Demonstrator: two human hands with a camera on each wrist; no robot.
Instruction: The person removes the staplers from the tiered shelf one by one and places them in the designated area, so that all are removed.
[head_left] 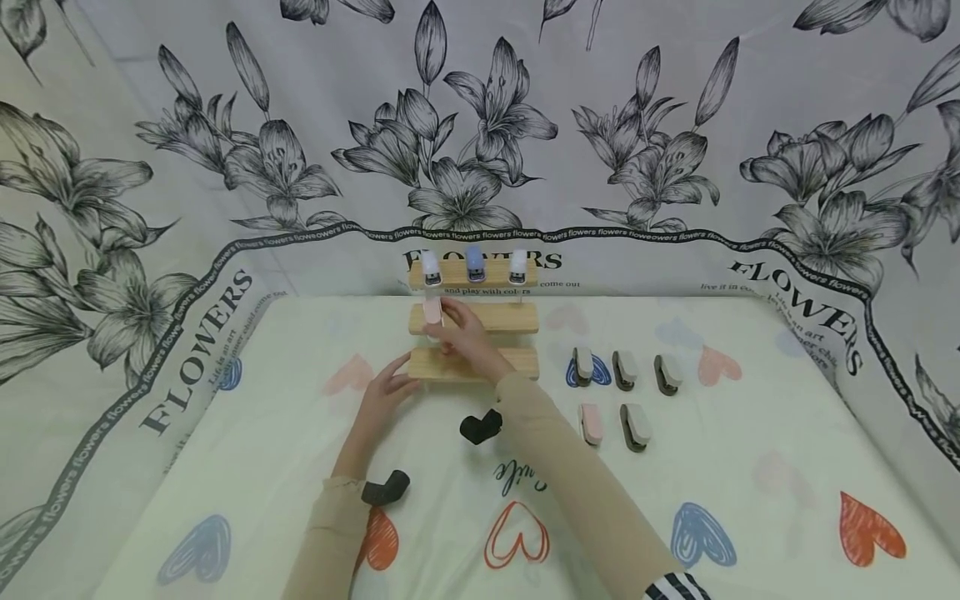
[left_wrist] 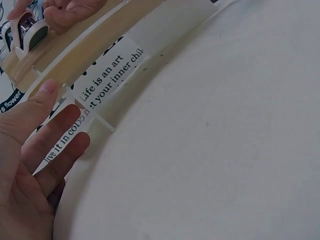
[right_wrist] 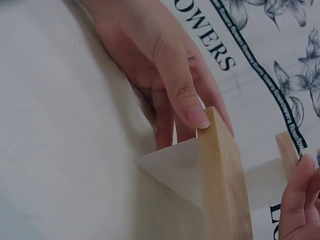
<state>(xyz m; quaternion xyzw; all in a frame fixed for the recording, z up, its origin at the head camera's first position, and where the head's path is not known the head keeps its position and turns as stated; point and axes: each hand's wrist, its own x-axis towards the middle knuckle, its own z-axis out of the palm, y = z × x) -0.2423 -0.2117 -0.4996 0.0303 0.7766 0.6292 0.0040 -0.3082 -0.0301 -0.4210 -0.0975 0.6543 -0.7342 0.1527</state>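
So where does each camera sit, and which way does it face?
Head: worn on the head, facing forward and down at the wooden stand; beige sleeves, left grip and right grip show.
Left wrist: on that wrist, facing the wooden stand; left grip, part of right grip show.
Right wrist: on that wrist, facing the wooden stand's left end; left grip large, part of right grip at edge.
Both wrist views share the wooden stand's left end.
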